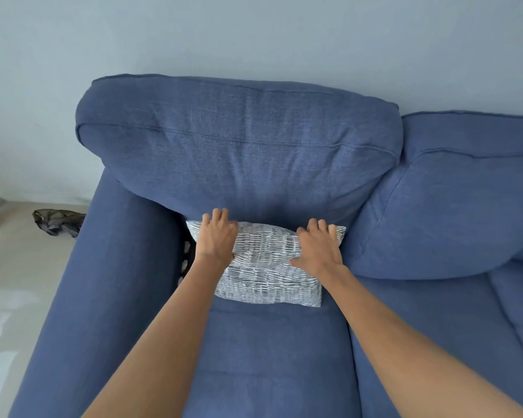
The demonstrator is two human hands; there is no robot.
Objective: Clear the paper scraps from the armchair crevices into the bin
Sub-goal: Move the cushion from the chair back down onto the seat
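A blue fabric armchair seat (272,357) fills the view, its back cushion (239,152) leaning against the wall. A grey-and-white patterned throw pillow (266,267) lies on the seat against the back cushion. My left hand (216,236) grips the pillow's left top edge. My right hand (317,245) grips its right top edge. The gap between the left armrest (115,282) and the seat shows something dark (185,260). No paper scraps or bin are visible.
A second blue back cushion (453,200) and seat continue to the right. On the pale floor to the left lies a dark crumpled bag or cloth (58,221). A light blue wall stands behind.
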